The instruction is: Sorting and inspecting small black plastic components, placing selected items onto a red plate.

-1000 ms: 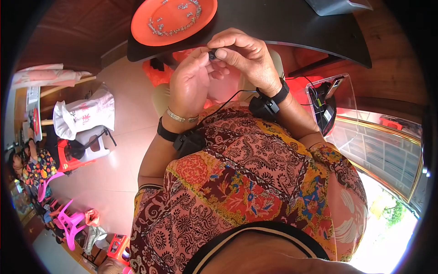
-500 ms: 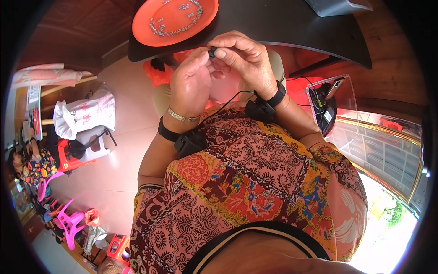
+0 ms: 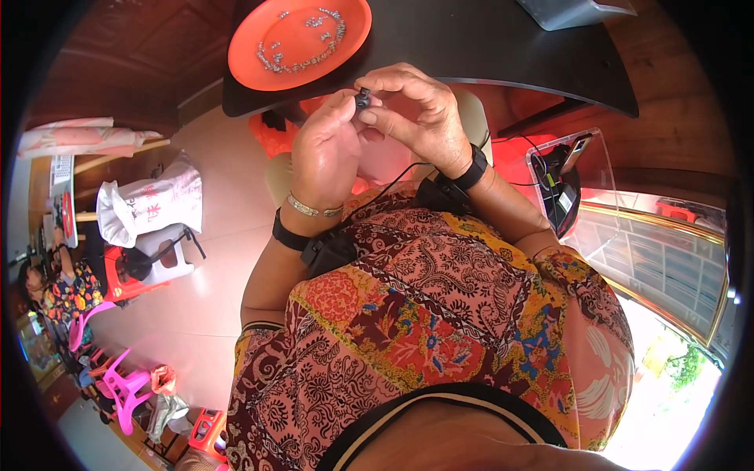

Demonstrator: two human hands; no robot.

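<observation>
A small dark part, blackish with a rounded lower end, is held up in front of the table edge; its exact kind is too small to make out. My left hand grips it from the left between thumb and fingers. On the other side, my right hand has its index finger curled over the top of the part and its thumb near the lower end. Just beyond my hands, an orange-red round tray rests on the black table, with many tiny silvery pieces arranged mostly in a ring.
The black table carries a grey bin at far right. A clear plastic box with cables and devices stands right of my forearm. At left are a white sack, pink stools and another person in a floral top.
My right thumb has slid down off the front of the dark part, uncovering more of it. Both hands have dropped slightly lower, and the view has shifted a little.
</observation>
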